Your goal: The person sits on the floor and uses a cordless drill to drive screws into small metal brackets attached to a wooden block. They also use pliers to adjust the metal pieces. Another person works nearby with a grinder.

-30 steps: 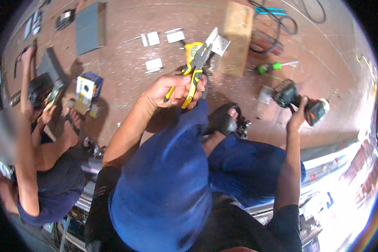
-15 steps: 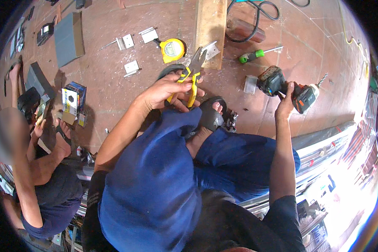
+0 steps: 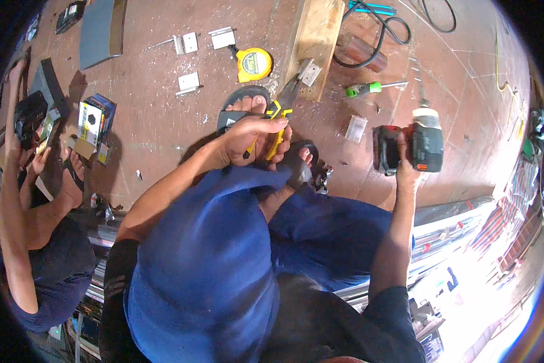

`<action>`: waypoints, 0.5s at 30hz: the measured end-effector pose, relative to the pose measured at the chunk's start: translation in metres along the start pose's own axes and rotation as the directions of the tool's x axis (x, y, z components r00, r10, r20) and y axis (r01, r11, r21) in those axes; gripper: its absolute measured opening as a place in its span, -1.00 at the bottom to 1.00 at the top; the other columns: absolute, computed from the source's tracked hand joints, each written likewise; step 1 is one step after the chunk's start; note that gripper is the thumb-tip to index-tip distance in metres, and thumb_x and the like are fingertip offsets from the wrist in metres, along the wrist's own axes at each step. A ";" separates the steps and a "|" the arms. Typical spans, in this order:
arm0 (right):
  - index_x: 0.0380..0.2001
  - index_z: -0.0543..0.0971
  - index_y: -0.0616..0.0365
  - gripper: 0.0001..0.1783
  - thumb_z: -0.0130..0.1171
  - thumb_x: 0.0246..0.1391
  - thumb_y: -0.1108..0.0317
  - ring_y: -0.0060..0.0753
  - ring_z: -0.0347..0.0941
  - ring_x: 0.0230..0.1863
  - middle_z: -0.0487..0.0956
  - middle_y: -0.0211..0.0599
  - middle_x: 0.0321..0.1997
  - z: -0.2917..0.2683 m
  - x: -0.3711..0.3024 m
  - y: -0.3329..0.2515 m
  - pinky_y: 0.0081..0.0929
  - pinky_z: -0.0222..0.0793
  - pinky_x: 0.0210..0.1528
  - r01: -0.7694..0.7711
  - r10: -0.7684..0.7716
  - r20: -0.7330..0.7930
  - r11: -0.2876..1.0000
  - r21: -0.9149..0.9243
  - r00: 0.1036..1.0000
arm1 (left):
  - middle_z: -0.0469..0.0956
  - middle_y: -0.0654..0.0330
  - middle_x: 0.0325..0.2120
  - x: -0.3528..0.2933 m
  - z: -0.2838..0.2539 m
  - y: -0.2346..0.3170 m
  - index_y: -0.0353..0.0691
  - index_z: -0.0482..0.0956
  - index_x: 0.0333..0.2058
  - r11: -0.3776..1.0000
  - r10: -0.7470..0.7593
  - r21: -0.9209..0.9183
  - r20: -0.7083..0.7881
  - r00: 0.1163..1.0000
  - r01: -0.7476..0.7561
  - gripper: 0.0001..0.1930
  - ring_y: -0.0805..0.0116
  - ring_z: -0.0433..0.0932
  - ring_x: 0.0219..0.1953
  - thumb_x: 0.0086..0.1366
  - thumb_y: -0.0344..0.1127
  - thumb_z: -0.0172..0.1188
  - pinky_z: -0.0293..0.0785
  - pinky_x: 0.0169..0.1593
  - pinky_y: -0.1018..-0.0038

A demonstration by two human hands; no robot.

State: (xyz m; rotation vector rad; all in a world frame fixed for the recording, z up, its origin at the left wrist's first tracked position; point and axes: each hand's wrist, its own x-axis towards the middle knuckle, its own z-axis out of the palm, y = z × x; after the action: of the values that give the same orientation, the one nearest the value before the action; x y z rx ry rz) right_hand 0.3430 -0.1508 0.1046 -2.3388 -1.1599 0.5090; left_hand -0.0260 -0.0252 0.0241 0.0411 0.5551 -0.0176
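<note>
Reddish-brown flooring sprinkled with pale chips spreads out beneath me. I have my left grip curled around the handles of black-and-yellow metal pliers. At their tip sits a silvery metal plate with holes, over the near end of a light wooden plank; whether it touches the wood, I cannot tell. To the right, my right grip is wrapped around a black cordless drill with orange marks, its bit pointing away from me. A yellow round-cornered tape measure lies left of the plank, and a green-and-black screwdriver lies right of it.
</note>
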 end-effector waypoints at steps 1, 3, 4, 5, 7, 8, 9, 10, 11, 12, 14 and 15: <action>-0.01 0.63 0.22 -0.67 0.38 0.18 0.40 -0.36 0.63 -0.10 0.69 -0.25 -0.07 0.001 -0.001 -0.014 -0.31 0.56 0.05 0.279 -0.284 0.056 0.957 0.082 0.957 | 0.62 0.09 -0.34 -0.002 0.002 -0.002 -0.24 0.59 -0.12 1.000 -0.003 -0.016 -0.002 1.000 0.003 -0.58 0.17 0.63 -0.34 0.45 0.06 0.12 0.58 -0.27 0.26; -0.04 0.64 0.23 -0.64 0.46 0.10 0.40 -0.33 0.67 -0.21 0.73 -0.26 -0.18 0.006 -0.009 -0.045 -0.31 0.59 -0.06 0.122 -0.190 0.247 0.956 0.265 0.950 | 0.62 0.11 -0.35 -0.004 0.005 -0.003 -0.22 0.59 -0.12 0.999 -0.009 -0.033 -0.002 1.000 0.009 -0.58 0.16 0.62 -0.35 0.45 0.08 0.11 0.55 -0.26 0.27; -0.05 0.64 0.23 -0.63 0.47 0.07 0.41 -0.34 0.68 -0.24 0.73 -0.25 -0.22 0.012 -0.010 -0.061 -0.33 0.59 -0.10 -0.128 -0.033 0.302 0.858 0.498 0.953 | 0.62 0.10 -0.38 -0.006 0.005 -0.002 -0.22 0.61 -0.14 0.996 -0.059 -0.069 -0.066 0.996 0.055 -0.56 0.15 0.60 -0.35 0.44 0.10 0.10 0.51 -0.24 0.28; -0.06 0.64 0.24 -0.62 0.48 0.06 0.39 -0.36 0.67 -0.27 0.73 -0.23 -0.24 0.012 -0.009 -0.075 -0.36 0.59 -0.13 -0.001 -0.114 0.307 0.936 0.352 0.945 | 0.62 0.09 -0.39 -0.007 0.006 -0.002 -0.22 0.61 -0.15 0.997 -0.062 -0.045 -0.098 0.993 0.057 -0.55 0.15 0.60 -0.35 0.44 0.11 0.10 0.51 -0.24 0.28; -0.07 0.63 0.26 -0.62 0.49 0.05 0.38 -0.39 0.67 -0.30 0.73 -0.21 -0.26 0.011 -0.006 -0.098 -0.39 0.58 -0.18 0.172 -0.201 0.370 0.979 0.108 0.907 | 0.63 0.08 -0.39 -0.007 0.005 0.000 -0.22 0.61 -0.15 0.999 -0.031 -0.022 -0.072 0.997 0.029 -0.54 0.16 0.58 -0.35 0.45 0.12 0.08 0.50 -0.23 0.29; -0.07 0.63 0.26 -0.62 0.49 0.06 0.37 -0.39 0.66 -0.30 0.73 -0.21 -0.27 0.011 -0.004 -0.106 -0.39 0.58 -0.20 0.121 -0.131 0.425 0.991 0.051 0.896 | 0.63 0.07 -0.39 -0.007 0.005 -0.001 -0.23 0.61 -0.15 0.999 -0.030 -0.044 -0.042 0.999 0.028 -0.53 0.16 0.58 -0.36 0.45 0.13 0.08 0.50 -0.23 0.29; -0.07 0.63 0.27 -0.61 0.48 0.06 0.37 -0.39 0.66 -0.31 0.73 -0.21 -0.27 0.011 -0.003 -0.113 -0.38 0.57 -0.21 0.071 -0.054 0.473 0.997 -0.017 0.880 | 0.63 0.07 -0.39 -0.006 0.004 -0.001 -0.23 0.61 -0.15 0.997 -0.023 -0.073 0.003 1.000 0.023 -0.52 0.17 0.58 -0.36 0.46 0.14 0.07 0.50 -0.24 0.30; -0.06 0.63 0.27 -0.60 0.49 0.06 0.36 -0.39 0.65 -0.33 0.73 -0.22 -0.27 0.011 0.000 -0.117 -0.36 0.56 -0.23 -0.029 0.029 0.516 1.000 -0.007 0.856 | 0.63 0.06 -0.39 -0.004 0.003 -0.002 -0.23 0.61 -0.14 0.995 -0.029 -0.093 0.013 0.999 0.030 -0.51 0.17 0.58 -0.36 0.46 0.15 0.06 0.50 -0.24 0.31; -0.05 0.63 0.27 -0.60 0.48 0.06 0.36 -0.39 0.65 -0.32 0.73 -0.21 -0.27 0.010 0.001 -0.120 -0.36 0.57 -0.22 0.039 -0.036 0.500 0.999 0.004 0.865 | 0.62 0.07 -0.39 -0.003 0.002 -0.003 -0.23 0.61 -0.14 0.994 -0.023 -0.103 0.021 1.000 0.025 -0.50 0.17 0.58 -0.36 0.47 0.16 0.04 0.50 -0.24 0.31; -0.05 0.63 0.26 -0.59 0.48 0.06 0.36 -0.39 0.65 -0.31 0.73 -0.20 -0.26 0.010 0.002 -0.121 -0.36 0.57 -0.21 0.107 -0.101 0.485 0.994 0.015 0.869 | 0.62 0.07 -0.40 -0.002 0.001 -0.004 -0.23 0.61 -0.15 0.994 -0.031 -0.105 -0.008 0.999 0.030 -0.49 0.18 0.58 -0.36 0.47 0.17 0.03 0.50 -0.24 0.31; -0.04 0.63 0.25 -0.59 0.49 0.06 0.36 -0.38 0.65 -0.28 0.73 -0.19 -0.23 0.009 0.002 -0.122 -0.36 0.57 -0.18 0.212 -0.198 0.461 0.977 0.021 0.865 | 0.61 0.07 -0.40 -0.001 -0.002 -0.005 -0.23 0.60 -0.15 0.995 -0.030 -0.096 -0.015 0.999 0.028 -0.48 0.18 0.58 -0.37 0.49 0.18 0.00 0.50 -0.24 0.32; -0.03 0.63 0.24 -0.59 0.49 0.05 0.36 -0.37 0.66 -0.26 0.72 -0.18 -0.21 0.008 0.003 -0.122 -0.36 0.56 -0.16 0.249 -0.230 0.453 0.968 0.018 0.861 | 0.61 0.08 -0.41 -0.001 -0.003 -0.005 -0.23 0.60 -0.15 0.996 -0.019 -0.084 0.007 1.000 0.020 -0.48 0.18 0.58 -0.37 0.49 0.18 -0.01 0.50 -0.24 0.33</action>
State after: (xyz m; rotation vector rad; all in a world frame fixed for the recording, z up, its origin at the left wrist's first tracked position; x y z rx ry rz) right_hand 0.2626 -0.0821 0.1668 -2.1206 -1.6603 0.9820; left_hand -0.0285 -0.0302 0.0223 -0.0459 0.5497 -0.0134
